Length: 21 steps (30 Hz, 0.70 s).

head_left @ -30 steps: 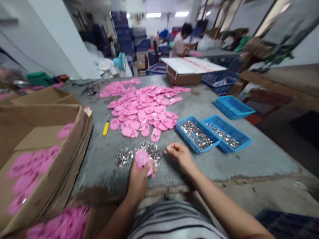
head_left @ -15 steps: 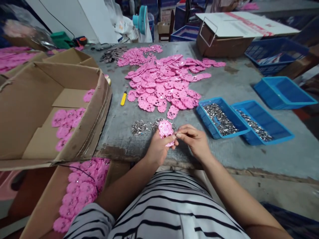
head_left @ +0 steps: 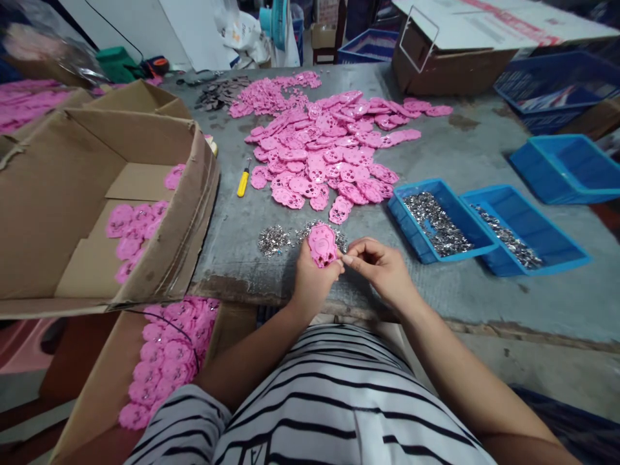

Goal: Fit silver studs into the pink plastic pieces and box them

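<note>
From my remote seat I'm looking down through the head camera, and my left hand [head_left: 314, 278] is grasping a flat pink plastic piece with a scalloped edge [head_left: 322, 244], its fingers curling around the lower part. The piece is sitting above the grey worktop [head_left: 232, 242], in front of a loose heap of small silvery metal parts [head_left: 306, 230]. My right hand [head_left: 380, 268] is pinching thumb against forefinger right beside the piece's lower right edge; I cannot tell whether a tiny part is hiding between those tips.

For this close work, I'm judging that the left grip should be staying firm but light, bracing the piece without bending its thin rim. The right fingertips should be working square to the edge, with small movements, and the left fingers should be leaving the dark holes along the lower edge uncovered.

As for pose, my left forearm is slanting in from the lower left and my right from the lower right, both wrists hovering near the table's front edge. The two hands are nearly meeting before the striped shirt [head_left: 334, 394], the right fingers bending inward
</note>
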### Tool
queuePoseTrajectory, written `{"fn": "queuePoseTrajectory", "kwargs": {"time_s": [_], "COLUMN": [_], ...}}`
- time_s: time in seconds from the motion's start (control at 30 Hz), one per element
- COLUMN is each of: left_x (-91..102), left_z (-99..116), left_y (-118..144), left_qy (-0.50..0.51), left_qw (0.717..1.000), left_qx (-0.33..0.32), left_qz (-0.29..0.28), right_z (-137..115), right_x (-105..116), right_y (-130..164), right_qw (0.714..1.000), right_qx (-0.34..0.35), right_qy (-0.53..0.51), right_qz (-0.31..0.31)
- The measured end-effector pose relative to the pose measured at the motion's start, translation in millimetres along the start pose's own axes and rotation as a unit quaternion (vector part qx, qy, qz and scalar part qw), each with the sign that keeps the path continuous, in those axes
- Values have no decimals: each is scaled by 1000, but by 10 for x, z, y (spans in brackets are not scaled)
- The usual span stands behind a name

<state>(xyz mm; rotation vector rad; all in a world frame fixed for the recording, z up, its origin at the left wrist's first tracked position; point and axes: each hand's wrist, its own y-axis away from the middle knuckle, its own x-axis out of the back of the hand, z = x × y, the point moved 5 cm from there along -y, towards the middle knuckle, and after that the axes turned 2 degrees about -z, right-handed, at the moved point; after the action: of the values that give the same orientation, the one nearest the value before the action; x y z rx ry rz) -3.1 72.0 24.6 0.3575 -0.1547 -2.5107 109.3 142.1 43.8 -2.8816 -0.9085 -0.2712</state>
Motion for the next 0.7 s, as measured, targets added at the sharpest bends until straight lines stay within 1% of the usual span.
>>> {"fn": "queuePoseTrajectory", "kwargs": {"time_s": [0.07,0.13,0.23,0.3,0.33,0.4,0.53,0.63,0.7], "left_x": [-11,-40,-87,-92,-88,-79,-55,-27,0], "left_z": [-9,3,19,9,3,-10,-40,-51,-45], "left_y": [4,14,24,19,12,-3,2,40,61], "left_qy": [12,55,153,194,204,216,224,234,242], "left_qw": [1000,998,982,970,968,965,963,955,951], "left_qx": [4,16,66,102,109,105,84,94,99], "left_qz": [-10,-39,-93,-102,-102,-104,-128,-156,-163], "right_z": [-12,3,33,39,41,54,113,132,120], "right_x": [13,31,43,28,18,1,-5,-6,-15], "right_y": [-10,-14,-16,-23,-29,-39,-42,-25,-7], "right_qw": [1000,1000,1000,1000,999,999,997,996,996], "right_qx": [14,7,-5,2,7,10,-13,-26,-23], "right_qy": [24,19,-5,-9,-8,-14,-53,-66,-63], "right_qz": [2,10,26,30,31,38,57,60,59]}}
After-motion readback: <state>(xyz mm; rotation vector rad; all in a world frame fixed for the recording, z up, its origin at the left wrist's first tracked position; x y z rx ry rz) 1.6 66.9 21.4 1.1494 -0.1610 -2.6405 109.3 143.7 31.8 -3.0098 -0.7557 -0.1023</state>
